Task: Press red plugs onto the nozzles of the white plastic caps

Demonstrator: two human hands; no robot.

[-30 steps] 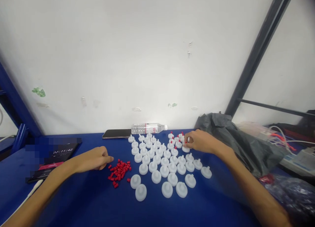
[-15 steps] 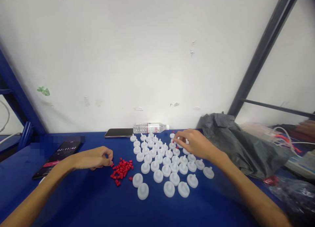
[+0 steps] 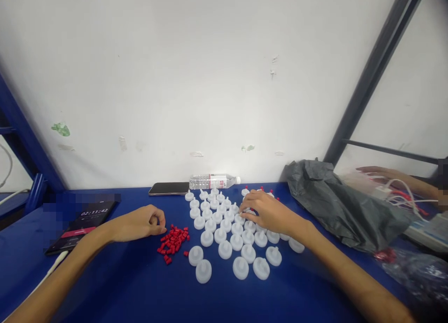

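Note:
My left hand (image 3: 145,222) is closed in a pinch at the left edge of a pile of small red caps (image 3: 174,241). The fingertips hide most of what they grip, apparently one red cap. My right hand (image 3: 268,211) reaches over the rows of white round discs with upright stems (image 3: 225,250). Its thumb and forefinger are closed at the stem of one white disc (image 3: 240,220) in the middle rows. Behind this hand, several discs carry red caps on their stems (image 3: 246,188); the hand covers some others.
A clear plastic bottle (image 3: 215,181) and a phone (image 3: 168,188) lie along the wall. Another phone showing a timer (image 3: 84,225) is by my left forearm. A grey plastic bag (image 3: 336,201) lies to the right, and another person's hand (image 3: 388,173) is beyond it.
My right hand has moved toward me and slightly left, from the red-capped discs to a bare one. My left hand has shifted slightly right against the red pile. The other person's hand reaches farther in.

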